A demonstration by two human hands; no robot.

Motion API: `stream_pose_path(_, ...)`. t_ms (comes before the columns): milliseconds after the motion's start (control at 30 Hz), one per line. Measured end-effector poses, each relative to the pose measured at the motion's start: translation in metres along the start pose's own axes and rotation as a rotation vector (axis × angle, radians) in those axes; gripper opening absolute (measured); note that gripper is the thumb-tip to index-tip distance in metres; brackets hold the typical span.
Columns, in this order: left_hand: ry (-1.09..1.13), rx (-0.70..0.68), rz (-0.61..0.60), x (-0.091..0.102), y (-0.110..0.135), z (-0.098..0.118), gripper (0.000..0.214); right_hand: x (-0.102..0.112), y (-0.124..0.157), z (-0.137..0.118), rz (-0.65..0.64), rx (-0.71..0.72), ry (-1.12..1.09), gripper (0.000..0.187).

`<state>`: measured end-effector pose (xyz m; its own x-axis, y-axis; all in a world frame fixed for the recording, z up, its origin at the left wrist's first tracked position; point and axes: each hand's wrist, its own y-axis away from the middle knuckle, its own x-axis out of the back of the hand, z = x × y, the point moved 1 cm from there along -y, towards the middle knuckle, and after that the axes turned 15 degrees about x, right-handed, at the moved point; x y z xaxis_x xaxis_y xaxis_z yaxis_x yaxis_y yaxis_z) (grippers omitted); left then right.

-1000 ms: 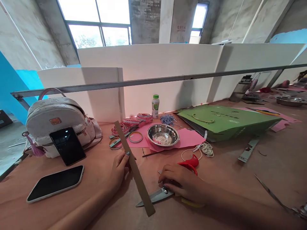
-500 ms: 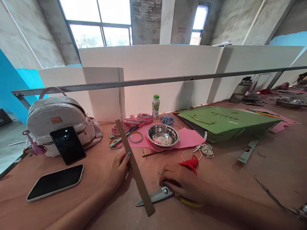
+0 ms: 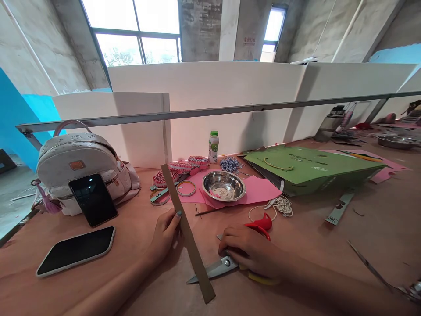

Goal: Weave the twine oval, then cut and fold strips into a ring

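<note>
My left hand [image 3: 167, 228] pinches a long brown cardboard strip [image 3: 187, 232] between thumb and fingers. The strip slants from upper left to lower right, and its near end crosses over the blades of the scissors [image 3: 215, 268]. My right hand [image 3: 241, 248] is curled over these scissors, on the near side of the metal bowl; part of a yellow handle [image 3: 262, 278] shows below it. A red-handled pair of scissors [image 3: 263, 224] lies just beyond my right hand, mostly covered by it. How the fingers sit in the handles is hidden.
A metal bowl [image 3: 223, 186] stands on pink paper [image 3: 263, 189]. Rolls of tape [image 3: 186, 188], white string [image 3: 283, 206] and a bottle [image 3: 213, 147] are near it. A green paper bag [image 3: 312, 164] lies right; two phones [image 3: 77, 251] and a backpack [image 3: 77, 153] are left.
The cardboard strip and my left hand have shifted slightly right, and the strip's lower end is a bit nearer me. My right hand and the scissors stay put.
</note>
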<state>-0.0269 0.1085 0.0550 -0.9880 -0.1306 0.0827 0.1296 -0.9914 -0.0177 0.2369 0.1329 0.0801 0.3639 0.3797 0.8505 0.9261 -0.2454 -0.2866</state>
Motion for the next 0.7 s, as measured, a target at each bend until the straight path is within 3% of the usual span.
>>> stream_pose_path(700, -0.030, 0.014, -0.002, -0.0005, -0.0013, -0.0008, 0.046, -0.0004, -0.0001, -0.0002, -0.007, 0.017, 0.020, 0.017)
